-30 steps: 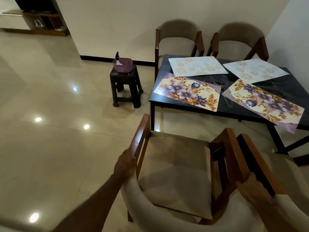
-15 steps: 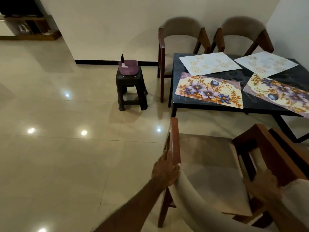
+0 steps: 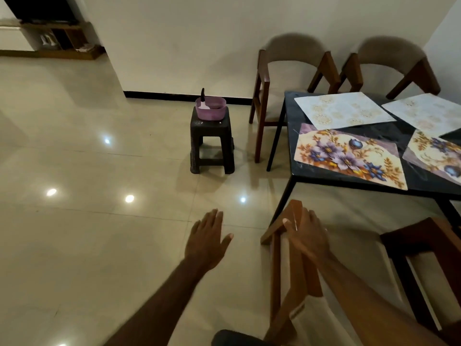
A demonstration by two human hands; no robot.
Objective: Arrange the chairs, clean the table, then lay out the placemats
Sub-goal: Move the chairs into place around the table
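Note:
A wooden chair [image 3: 294, 275] with a beige seat stands at the near side of the black table [image 3: 290, 151]. My right hand [image 3: 308, 237] holds the front end of its left armrest, thumb on the left side and fingers over the top. My left hand [image 3: 207, 242] hovers flat over the floor to the left of the chair, fingers spread, touching nothing. On the table lie a floral placemat [image 3: 349, 158], a pale placemat [image 3: 341, 109], and two more placemats [image 3: 424, 113] at the right edge of view.
A second near chair [image 3: 411, 248] stands just to the right. Two chairs [image 3: 294, 53] sit against the wall behind the table. A dark stool [image 3: 212, 146] bearing a purple tub [image 3: 210, 109] stands left of the table. Glossy tiled floor spreads to the left.
My left hand has let go of the chair and now hangs flat over the floor. My right hand has moved from the chair's right side to its left armrest. The view has swung left.

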